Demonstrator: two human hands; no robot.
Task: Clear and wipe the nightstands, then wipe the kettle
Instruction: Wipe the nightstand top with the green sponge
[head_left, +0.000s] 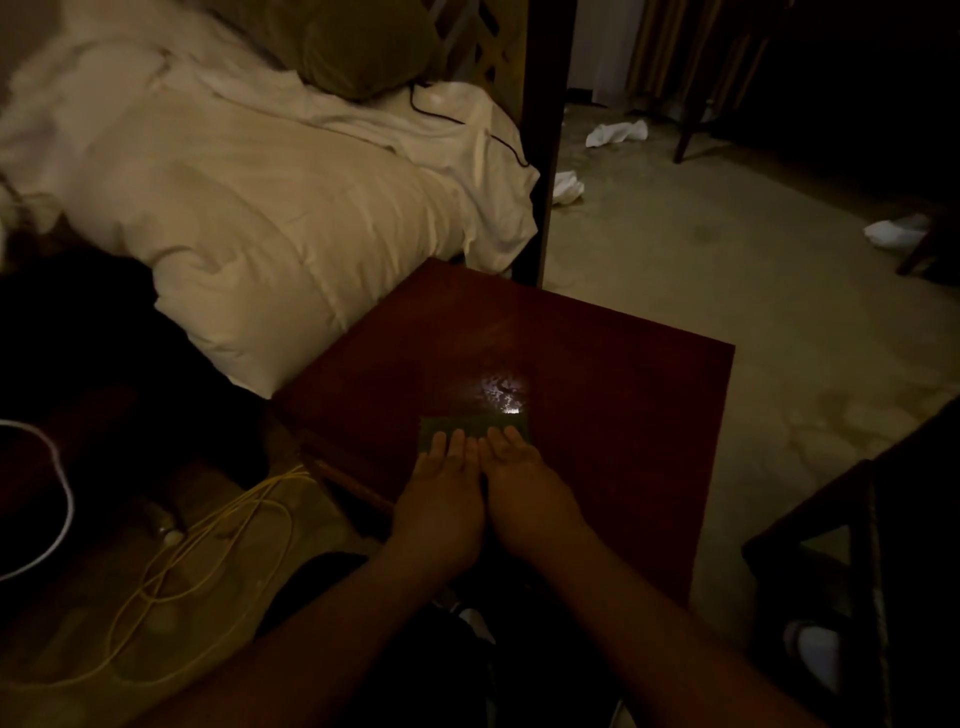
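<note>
Low in the centre of the frame, a dark green folded cloth (475, 428) lies flat on the reddish-brown nightstand worktop (597, 364) — its far edge just below a bright, speckled glare patch (503, 392). The left hand (444, 488) and right hand (522, 480) lie side by side, touching, fingers straight, pressing the cloth — no grip curled round it. A rumpled white bed (234, 208) fills the upper left.

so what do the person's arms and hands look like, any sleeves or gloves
Both forearms are bare as far as the picture shows: no sleeves in view. The left hand and right hand wear no gloves. No watch, ring or bracelet shows, though the dim light could hide small things.
</note>
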